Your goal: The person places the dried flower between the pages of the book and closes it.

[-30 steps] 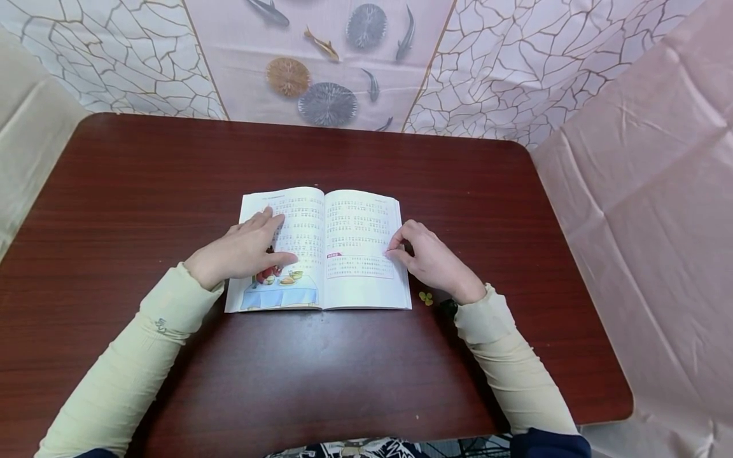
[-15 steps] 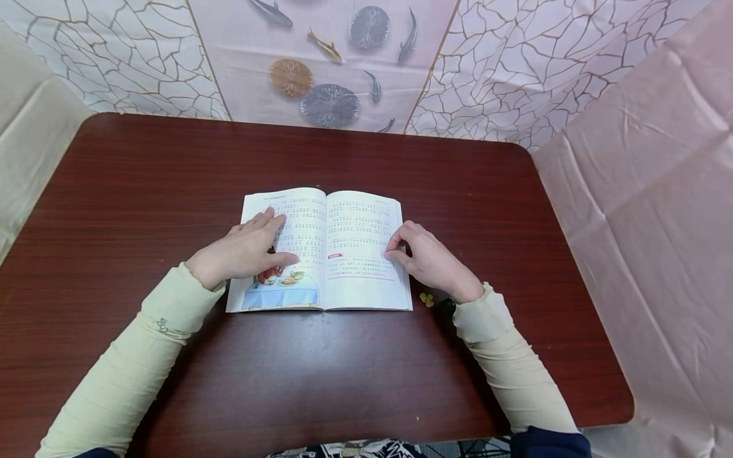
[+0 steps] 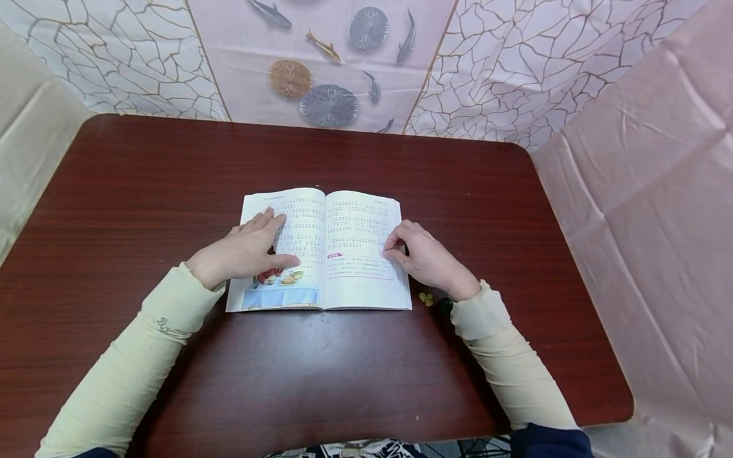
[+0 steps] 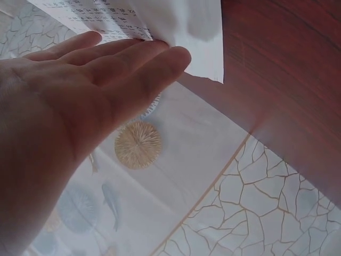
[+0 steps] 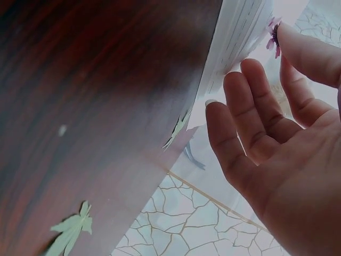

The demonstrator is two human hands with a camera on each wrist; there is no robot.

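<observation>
An open book [image 3: 361, 292] with printed text and a drawing lies on the dark red-brown table. My left hand [image 3: 243, 251] rests on its left page with the fingers spread and straight; the left wrist view shows those fingers [image 4: 154, 69] against the paper. Over the outer part of the right page is my right hand [image 3: 426, 254], its thumb and forefinger pinching a small purple flower [image 5: 274, 38]. Its other fingers [image 5: 242, 98] are loosely bent beside the page edges. In the head view the flower is mostly hidden by the fingertips.
A small yellow-green, clover-shaped piece [image 3: 426, 298] lies right of the book. The right wrist view shows a pale green leaf [image 5: 73, 228] and another leaf [image 5: 177, 131] nearer the book. Patterned cloth [image 3: 492, 70] hangs behind the table, plain pinkish cloth [image 3: 647, 210] at the right.
My right hand has shifted very slightly left over the right page, still pinching the flower. The left hand stays in place on the left page.
</observation>
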